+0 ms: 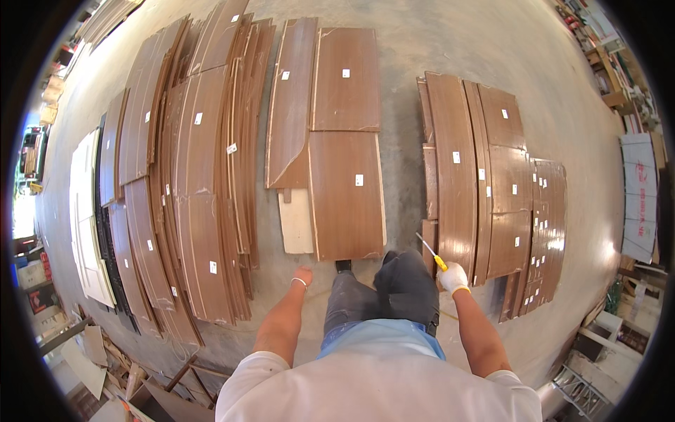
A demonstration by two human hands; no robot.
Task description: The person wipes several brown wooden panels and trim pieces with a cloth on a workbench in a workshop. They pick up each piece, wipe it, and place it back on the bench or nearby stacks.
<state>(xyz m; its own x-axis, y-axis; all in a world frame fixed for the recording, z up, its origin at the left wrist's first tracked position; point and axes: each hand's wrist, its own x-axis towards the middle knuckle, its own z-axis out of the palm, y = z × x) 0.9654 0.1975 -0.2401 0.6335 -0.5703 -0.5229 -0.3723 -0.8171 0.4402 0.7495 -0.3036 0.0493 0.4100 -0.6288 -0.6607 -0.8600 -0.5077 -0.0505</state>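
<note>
Right hand (454, 277), in a white glove with a yellow cuff edge, has its fingers clamped on the yellow handle of a screwdriver (440, 263); the tool lies beside the near left edge of the right-hand panel stack (455, 169), shaft pointing forward and leftward. Left hand (302, 276) is bare, a pale band at its wrist, located near the lower end of the central brown panels (347, 204); whether its fingers are apart or together cannot be told. A pale board (296, 226) adjoins the central group. Further brown panels (200, 133), bearing white labels, are stacked to the left on the concrete floor (404, 42)
</note>
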